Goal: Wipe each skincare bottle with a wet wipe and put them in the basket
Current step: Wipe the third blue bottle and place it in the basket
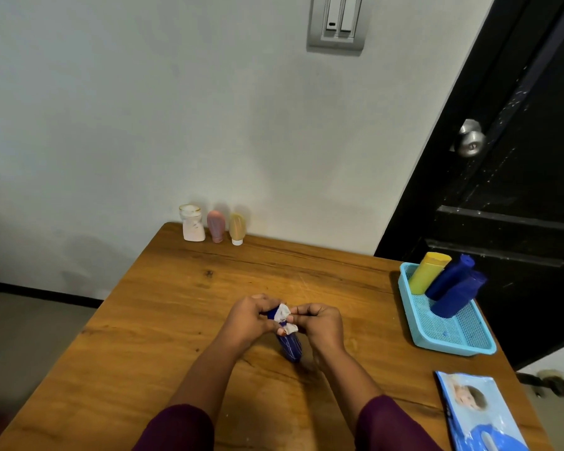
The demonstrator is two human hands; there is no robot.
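Three pastel bottles stand at the far edge of the wooden table. Mid-table, the left hand grips a dark blue plastic bottle; the right hand pinches a crumpled white wet wipe against its top. A pale blue mesh basket sits rightward.

Black door, wall switch

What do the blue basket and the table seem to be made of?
The basket looks like moulded plastic, matte light blue, with a fine mesh floor. The table looks like varnished wood: grain lines, a knot and soft sheen.
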